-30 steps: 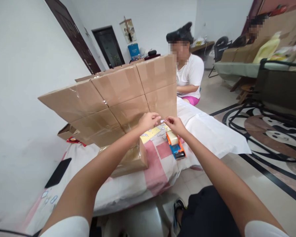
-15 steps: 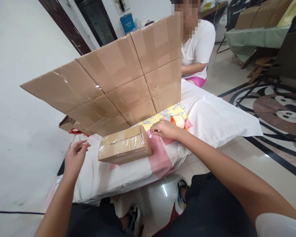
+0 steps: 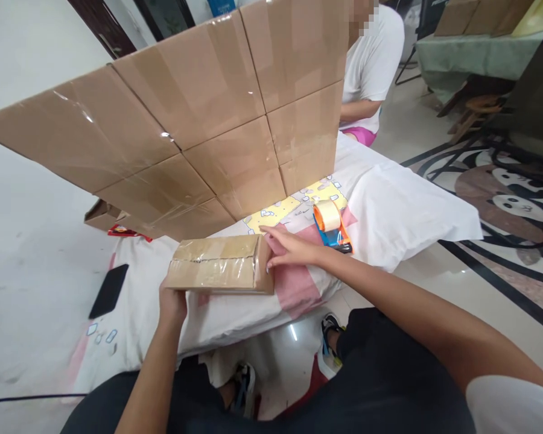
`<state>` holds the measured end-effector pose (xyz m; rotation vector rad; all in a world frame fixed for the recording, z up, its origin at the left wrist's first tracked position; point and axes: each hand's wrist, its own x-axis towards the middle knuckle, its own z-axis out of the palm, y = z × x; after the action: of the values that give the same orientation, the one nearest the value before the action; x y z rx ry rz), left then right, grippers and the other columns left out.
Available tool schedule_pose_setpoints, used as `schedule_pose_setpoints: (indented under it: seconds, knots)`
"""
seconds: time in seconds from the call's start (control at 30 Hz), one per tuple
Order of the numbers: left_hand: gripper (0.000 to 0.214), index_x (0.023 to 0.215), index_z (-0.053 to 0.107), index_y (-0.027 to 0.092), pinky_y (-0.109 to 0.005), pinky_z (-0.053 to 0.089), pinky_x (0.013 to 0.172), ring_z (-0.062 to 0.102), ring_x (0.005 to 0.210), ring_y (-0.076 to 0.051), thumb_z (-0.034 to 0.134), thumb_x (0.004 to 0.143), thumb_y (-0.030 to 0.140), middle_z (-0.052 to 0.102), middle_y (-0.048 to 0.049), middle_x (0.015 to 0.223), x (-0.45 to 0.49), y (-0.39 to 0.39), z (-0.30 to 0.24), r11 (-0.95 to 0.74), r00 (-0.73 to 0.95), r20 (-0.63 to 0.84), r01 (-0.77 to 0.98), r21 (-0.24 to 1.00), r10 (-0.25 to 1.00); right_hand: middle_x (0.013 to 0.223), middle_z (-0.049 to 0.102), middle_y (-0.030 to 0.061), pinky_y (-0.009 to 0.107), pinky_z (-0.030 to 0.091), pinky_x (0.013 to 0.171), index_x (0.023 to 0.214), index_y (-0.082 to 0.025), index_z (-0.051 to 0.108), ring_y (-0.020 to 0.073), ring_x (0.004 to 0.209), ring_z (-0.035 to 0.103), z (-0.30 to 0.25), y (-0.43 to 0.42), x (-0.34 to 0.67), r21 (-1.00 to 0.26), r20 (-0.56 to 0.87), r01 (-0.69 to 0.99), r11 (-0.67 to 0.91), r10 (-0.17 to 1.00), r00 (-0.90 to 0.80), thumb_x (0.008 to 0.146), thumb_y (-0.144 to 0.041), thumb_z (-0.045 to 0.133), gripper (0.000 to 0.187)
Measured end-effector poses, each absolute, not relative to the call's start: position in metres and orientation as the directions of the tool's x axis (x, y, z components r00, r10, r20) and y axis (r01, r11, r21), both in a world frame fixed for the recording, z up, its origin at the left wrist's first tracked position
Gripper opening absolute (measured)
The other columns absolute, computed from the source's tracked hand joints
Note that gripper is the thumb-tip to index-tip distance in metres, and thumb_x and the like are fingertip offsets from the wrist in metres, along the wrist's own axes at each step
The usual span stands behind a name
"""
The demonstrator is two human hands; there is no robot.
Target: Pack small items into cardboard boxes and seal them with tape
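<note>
A taped cardboard box lies lengthwise in front of me, a torn, uneven seam running along its top. My left hand grips its left end, with the fingers mostly hidden behind the cardboard. At the opposite end, my right hand is open, fingers and thumb spread, close by the box's right side; whether it touches is hard to tell. Just beyond my right wrist sits a tape dispenser in orange and blue, carrying a wide roll of tape.
A tall wall of taped cartons stands behind the box. A dark flat object lies at the left on the sheet-covered surface. Another person in a white shirt sits behind the cartons, at the right.
My left hand has moved right and taken hold of the box's left end. My right hand has shifted left and spread its fingers by the other end. The view has tipped downward.
</note>
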<state>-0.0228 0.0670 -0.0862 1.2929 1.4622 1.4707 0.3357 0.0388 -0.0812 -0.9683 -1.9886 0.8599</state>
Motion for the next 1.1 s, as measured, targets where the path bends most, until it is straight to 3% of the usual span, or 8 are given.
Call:
schedule_pose_setpoints:
  seconds: [0.13, 0.27, 0.37, 0.43, 0.5, 0.6, 0.8, 1.1]
  knots:
    - [0.037, 0.095, 0.057, 0.018, -0.033, 0.054, 0.086, 0.065, 0.092, -0.018, 0.049, 0.084, 0.052, 0.066, -0.0033, 0.093, -0.024, 0.049, -0.076, -0.128, -0.447, 0.233, 0.253, 0.959, 0.864, 0.118, 0.068, 0.0094, 0.035, 0.05, 0.089, 0.123, -0.018, 0.059, 0.0239, 0.106, 0.064, -0.081, 0.022, 0.321, -0.823, 0.245, 0.329, 0.462, 0.813, -0.528, 0.089, -0.041, 0.071, 0.043]
    - [0.043, 0.123, 0.045, 0.021, -0.039, 0.053, 0.096, 0.059, 0.119, -0.021, 0.032, 0.097, 0.052, 0.055, -0.0107, 0.129, -0.005, -0.012, -0.07, -0.183, -0.554, 0.405, 0.413, 0.892, 0.727, 0.11, 0.069, 0.0082, 0.032, 0.047, 0.078, 0.116, -0.018, 0.058, 0.0231, 0.095, 0.065, -0.077, 0.007, 0.305, -0.801, 0.213, 0.417, 0.429, 0.856, -0.472, 0.085, -0.045, 0.074, 0.044]
    - [0.073, 0.145, 0.029, 0.025, -0.047, 0.047, 0.109, 0.034, 0.147, -0.03, 0.057, 0.087, 0.059, 0.028, -0.0185, 0.157, 0.033, -0.066, -0.08, -0.359, -0.269, 0.613, 0.612, 0.705, 0.743, 0.109, 0.068, 0.0089, 0.031, 0.045, 0.077, 0.116, -0.017, 0.056, 0.0236, 0.095, 0.064, -0.074, -0.004, 0.292, -0.754, 0.217, 0.485, 0.444, 0.864, -0.454, 0.083, -0.047, 0.076, 0.049]
    - [0.099, 0.154, 0.014, 0.029, -0.05, 0.041, 0.114, 0.017, 0.154, -0.034, 0.073, 0.079, 0.055, 0.005, -0.0196, 0.165, 0.06, -0.088, -0.087, -0.381, -0.122, 0.581, 0.646, 0.662, 0.804, 0.107, 0.067, 0.0094, 0.031, 0.043, 0.074, 0.113, -0.017, 0.054, 0.024, 0.093, 0.063, -0.073, -0.01, 0.283, -0.71, 0.223, 0.529, 0.464, 0.861, -0.457, 0.082, -0.049, 0.076, 0.05]
    - [0.107, 0.156, 0.007, 0.029, -0.056, 0.03, 0.12, 0.005, 0.156, -0.035, 0.077, 0.078, 0.048, -0.003, -0.0203, 0.167, 0.079, -0.095, -0.091, -0.368, -0.089, 0.585, 0.698, 0.614, 0.806, 0.104, 0.066, 0.0095, 0.03, 0.041, 0.072, 0.109, -0.017, 0.053, 0.024, 0.09, 0.062, -0.073, -0.017, 0.276, -0.678, 0.221, 0.565, 0.47, 0.864, -0.453, 0.084, -0.052, 0.073, 0.048]
    - [0.096, 0.154, 0.01, 0.027, -0.058, 0.018, 0.124, 0.004, 0.157, -0.033, 0.074, 0.083, 0.036, 0.0, -0.022, 0.167, 0.087, -0.09, -0.089, -0.342, -0.11, 0.617, 0.75, 0.566, 0.78, 0.102, 0.064, 0.009, 0.029, 0.039, 0.069, 0.104, -0.018, 0.051, 0.0224, 0.086, 0.06, -0.074, -0.024, 0.268, -0.657, 0.236, 0.583, 0.478, 0.865, -0.442, 0.087, -0.052, 0.069, 0.042]
    - [0.092, 0.153, 0.008, 0.025, -0.06, 0.022, 0.123, 0.006, 0.156, -0.033, 0.072, 0.086, 0.028, 0.0, -0.026, 0.166, 0.075, -0.087, -0.089, -0.38, -0.061, 0.64, 0.76, 0.527, 0.766, 0.098, 0.064, 0.009, 0.029, 0.039, 0.069, 0.101, -0.017, 0.05, 0.0221, 0.084, 0.059, -0.075, -0.027, 0.262, -0.622, 0.252, 0.596, 0.508, 0.85, -0.462, 0.09, -0.048, 0.067, 0.037]
    - [0.091, 0.153, 0.006, 0.026, -0.059, 0.017, 0.124, -0.001, 0.156, -0.032, 0.069, 0.088, 0.023, -0.008, -0.0244, 0.166, 0.068, -0.088, -0.094, -0.426, -0.012, 0.612, 0.707, 0.564, 0.791, 0.101, 0.066, 0.0111, 0.032, 0.043, 0.071, 0.106, -0.016, 0.051, 0.0242, 0.087, 0.062, -0.075, -0.03, 0.258, -0.623, 0.237, 0.617, 0.482, 0.867, -0.439, 0.093, -0.045, 0.063, 0.033]
